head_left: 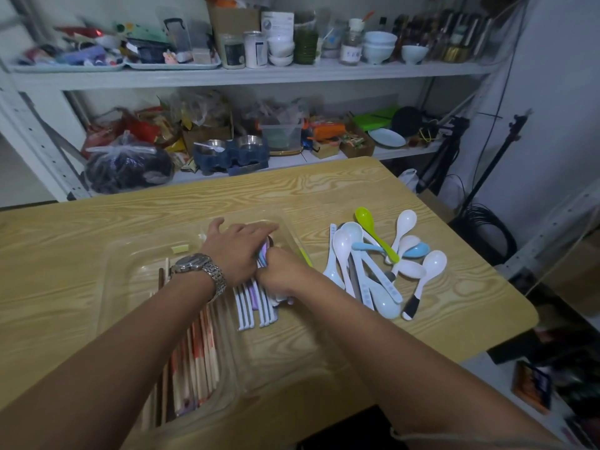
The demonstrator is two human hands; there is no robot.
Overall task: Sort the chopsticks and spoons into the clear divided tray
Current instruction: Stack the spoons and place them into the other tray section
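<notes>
- This was a cluttered storeroom doubling as a filming space.
- White metal shelving [292, 77] was crammed with bowls [380, 43], jars [255, 48] and bags [126, 164].
- A tripod stand [496, 151] and a coiled cable [487, 228] flanked the wood-grain table [324, 190].

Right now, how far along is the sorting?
Roughly midway. Done: chopsticks lie in the left compartment of the clear divided tray. In hand: the left hand rests on and the right hand grips a bundle of spoons in the next compartment. Left: a pile of loose spoons on the table, right of the tray.
</notes>
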